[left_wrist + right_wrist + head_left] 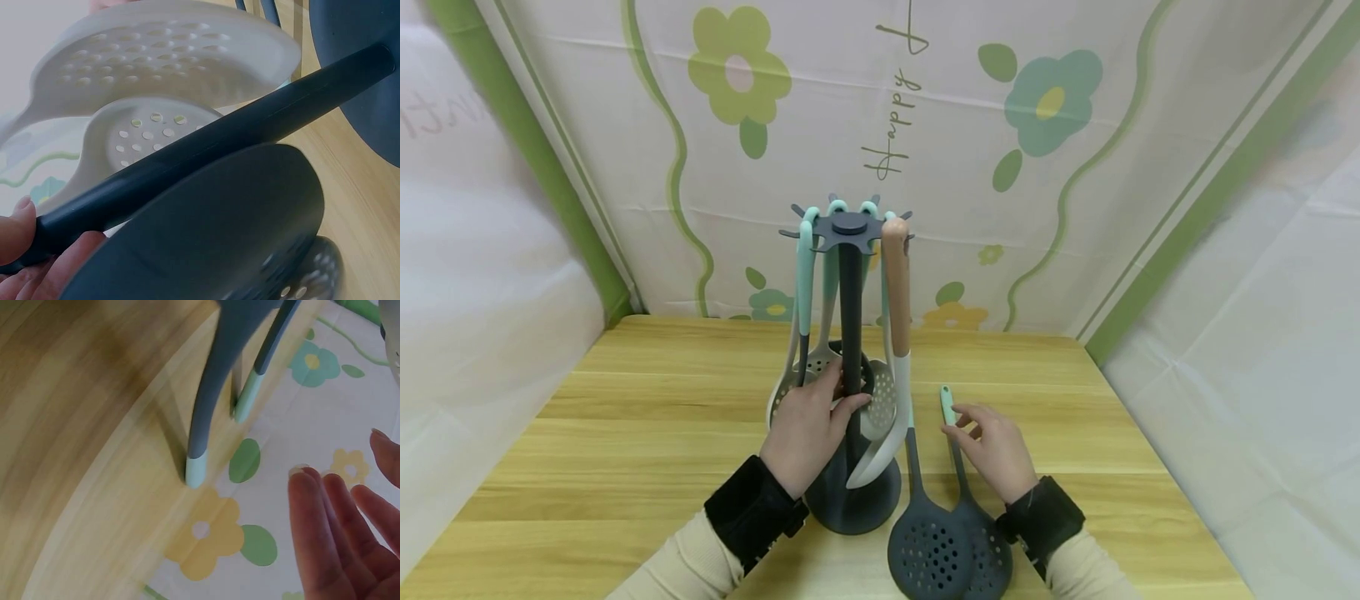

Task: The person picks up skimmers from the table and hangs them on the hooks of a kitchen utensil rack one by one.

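Note:
My left hand grips the dark pole of a utensil stand, thumb and fingers round it. From the stand's top rack hang several utensils with mint handles, among them pale perforated spoons. A white utensil with a brown handle hangs on the right side. Two dark grey skimmers lie on the table right of the stand: a nearer-left skimmer overlapping a right skimmer. Over the right skimmer's mint handle hovers my right hand, fingers loosely bent, holding nothing.
The stand's round dark base rests on a wooden table. Behind the table hangs a white cloth with printed flowers, and pale cloth walls enclose both sides.

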A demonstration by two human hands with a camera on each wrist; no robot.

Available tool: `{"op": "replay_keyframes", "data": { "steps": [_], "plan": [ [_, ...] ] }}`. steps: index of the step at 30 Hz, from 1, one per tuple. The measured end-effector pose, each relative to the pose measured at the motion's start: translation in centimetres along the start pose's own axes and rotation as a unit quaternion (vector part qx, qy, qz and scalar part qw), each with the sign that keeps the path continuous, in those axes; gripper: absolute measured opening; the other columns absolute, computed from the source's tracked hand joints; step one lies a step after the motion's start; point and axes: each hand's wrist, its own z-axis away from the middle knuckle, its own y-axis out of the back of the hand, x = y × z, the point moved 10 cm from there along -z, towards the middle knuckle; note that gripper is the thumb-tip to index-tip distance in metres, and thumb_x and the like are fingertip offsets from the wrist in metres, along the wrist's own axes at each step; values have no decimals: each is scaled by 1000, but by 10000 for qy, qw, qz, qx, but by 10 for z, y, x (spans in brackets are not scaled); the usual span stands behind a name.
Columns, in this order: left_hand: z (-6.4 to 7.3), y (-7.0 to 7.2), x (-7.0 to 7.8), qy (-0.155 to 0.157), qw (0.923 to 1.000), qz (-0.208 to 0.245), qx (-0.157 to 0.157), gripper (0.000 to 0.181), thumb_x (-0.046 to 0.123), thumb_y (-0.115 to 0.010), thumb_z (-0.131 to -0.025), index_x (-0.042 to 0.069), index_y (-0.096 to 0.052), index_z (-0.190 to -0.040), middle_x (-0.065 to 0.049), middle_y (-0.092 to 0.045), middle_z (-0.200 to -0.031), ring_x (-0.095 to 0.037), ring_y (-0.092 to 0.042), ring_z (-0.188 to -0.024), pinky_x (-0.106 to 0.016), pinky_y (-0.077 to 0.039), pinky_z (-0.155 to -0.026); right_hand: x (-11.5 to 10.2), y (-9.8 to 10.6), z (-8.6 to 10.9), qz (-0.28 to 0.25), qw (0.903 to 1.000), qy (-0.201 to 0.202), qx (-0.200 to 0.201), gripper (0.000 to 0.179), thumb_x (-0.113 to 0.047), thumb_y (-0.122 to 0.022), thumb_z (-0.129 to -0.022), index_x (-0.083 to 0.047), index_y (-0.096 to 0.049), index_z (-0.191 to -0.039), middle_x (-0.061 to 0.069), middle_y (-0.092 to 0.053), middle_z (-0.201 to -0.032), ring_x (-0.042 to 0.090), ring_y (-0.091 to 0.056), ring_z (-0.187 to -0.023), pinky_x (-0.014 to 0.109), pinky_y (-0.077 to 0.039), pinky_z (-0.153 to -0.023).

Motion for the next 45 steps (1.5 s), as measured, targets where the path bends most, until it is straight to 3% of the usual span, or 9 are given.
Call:
{"op": "replay_keyframes", "data": {
  "steps": [10, 17, 27, 32, 45],
  "plan": [
    [0, 0, -1, 33, 10000, 16, -23, 27, 20, -69, -91, 0, -62, -109, -14, -75, -88, -24, -74, -73, -39, -62, -62, 16, -16, -2, 351, 9957, -446, -727, 45, -27, -76, -85, 1, -74, -119, 8, -72, -91, 10, -58, -65, 33, -51, -56],
    [0, 1, 1, -55, 9999, -71, 55, 27, 20, -69, -91, 0, -62, -107, -13, -74, -87, -23, -74, -72, -37, -61, -61, 23, -22, -5, 438, 9922, -524, -1045, 46, -27, -75, -86, 3, -72, -121, 11, -73, -94, 14, -57, -66, 34, -52, -58],
    [0, 0, 0, -15, 9999, -103, 17, 28, 21, -70, -91, 0, -62, -108, -14, -75, -87, -24, -74, -72, -38, -62, -61, 33, -34, -8, 746, 9847, -585, -1460, 46, -24, -78, -83, 7, -72, -116, 9, -71, -83, 16, -59, -66, 37, -53, -59],
    [0, 1, 0, 17, 10000, -75, 16, 28, 21, -70, -90, 0, -63, -108, -15, -75, -87, -25, -74, -73, -39, -62, -62, 36, -38, -6, 741, 9817, -660, -1627, 44, -22, -79, -82, 7, -72, -113, 6, -66, -74, 15, -56, -61, 34, -50, -55],
    [1, 0, 0, 80, 9998, -199, -35, 28, 19, -69, -91, 0, -62, -110, -15, -75, -88, -24, -73, -71, -36, -60, -58, 47, -50, 2, 197, 9742, -1056, -1986, 52, -16, -77, -83, 13, -64, -124, 2, -60, -61, 14, -55, -46, 29, -49, -43]
  ]
}}
